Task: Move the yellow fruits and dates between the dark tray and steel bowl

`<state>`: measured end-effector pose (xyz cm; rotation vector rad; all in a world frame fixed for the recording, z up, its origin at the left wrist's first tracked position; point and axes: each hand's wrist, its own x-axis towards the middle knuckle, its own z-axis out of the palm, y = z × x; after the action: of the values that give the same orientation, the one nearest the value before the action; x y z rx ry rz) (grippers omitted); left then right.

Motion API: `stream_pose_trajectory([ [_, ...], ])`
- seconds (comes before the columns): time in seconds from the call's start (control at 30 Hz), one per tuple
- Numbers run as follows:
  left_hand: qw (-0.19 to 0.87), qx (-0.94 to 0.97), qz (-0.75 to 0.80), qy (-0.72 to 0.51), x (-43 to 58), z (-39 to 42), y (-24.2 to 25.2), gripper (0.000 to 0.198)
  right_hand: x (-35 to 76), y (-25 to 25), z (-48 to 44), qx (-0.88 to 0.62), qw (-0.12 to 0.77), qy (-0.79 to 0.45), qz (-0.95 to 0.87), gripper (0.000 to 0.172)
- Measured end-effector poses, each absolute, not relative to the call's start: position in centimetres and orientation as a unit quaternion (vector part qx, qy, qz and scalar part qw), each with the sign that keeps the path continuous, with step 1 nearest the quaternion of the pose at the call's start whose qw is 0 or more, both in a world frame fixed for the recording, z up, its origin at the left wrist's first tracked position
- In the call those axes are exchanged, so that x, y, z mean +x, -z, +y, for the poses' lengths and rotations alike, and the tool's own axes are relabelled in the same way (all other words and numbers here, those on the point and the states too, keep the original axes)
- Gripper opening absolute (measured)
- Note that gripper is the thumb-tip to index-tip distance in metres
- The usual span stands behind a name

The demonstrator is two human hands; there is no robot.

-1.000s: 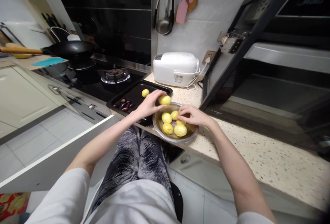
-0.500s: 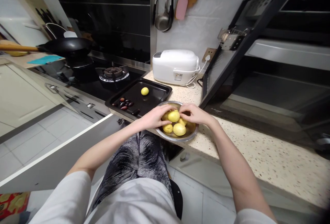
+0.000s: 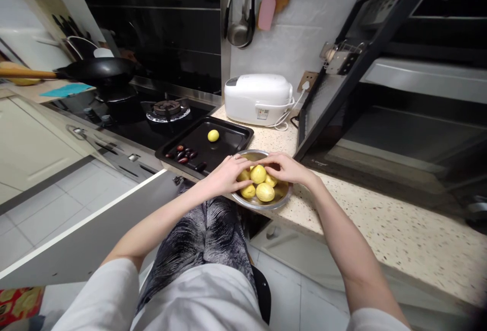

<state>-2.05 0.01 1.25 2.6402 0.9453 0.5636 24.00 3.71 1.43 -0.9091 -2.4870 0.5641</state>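
Note:
A metal bowl [image 3: 283, 200] holding several yellow potatoes [image 3: 265, 192] stands at the counter's front edge. Both hands meet over it on one potato [image 3: 258, 173]: my left hand [image 3: 224, 174] grips it from the left, my right hand [image 3: 286, 167] from the right. Left of the bowl lies a black baking tray [image 3: 232, 143] with one yellow potato [image 3: 213, 135] and several dark red dates [image 3: 183, 156] on it.
The open oven door [image 3: 353, 62] slants up just right of the bowl. A white rice cooker [image 3: 258, 98] stands behind the tray against the wall. A gas hob [image 3: 166, 110] and a black pan [image 3: 97, 71] are at the left; a white drawer front [image 3: 87, 219] juts out below.
My left hand came back from the tray side carrying a potato to over the bowl, and my right hand rose from the bowl's potatoes to meet it on that potato.

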Motion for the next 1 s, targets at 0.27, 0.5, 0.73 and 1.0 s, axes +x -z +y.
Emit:
stream_pose_trajectory([
  [0.27,0.17,0.907,0.307,-0.234,-1.9,-0.1,-0.7,0.058,24.0,-1.1,3.6,-0.328,0.209,-0.217,-0.895,0.029],
  [0.5,0.169,0.891,0.315,-0.279,-2.4,-0.3,-0.3,0.054,23.8,-1.7,3.1,-0.328,0.184,-0.234,-0.896,0.038],
  [0.73,0.105,0.844,0.359,-0.385,-4.3,3.3,0.3,0.047,23.6,-2.1,2.9,-0.34,0.167,-0.234,-0.896,0.04],
  [1.0,0.037,0.839,0.507,-0.192,-8.3,10.7,1.5,0.057,23.6,-1.6,3.3,-0.351,0.243,-0.25,-0.869,0.035],
])
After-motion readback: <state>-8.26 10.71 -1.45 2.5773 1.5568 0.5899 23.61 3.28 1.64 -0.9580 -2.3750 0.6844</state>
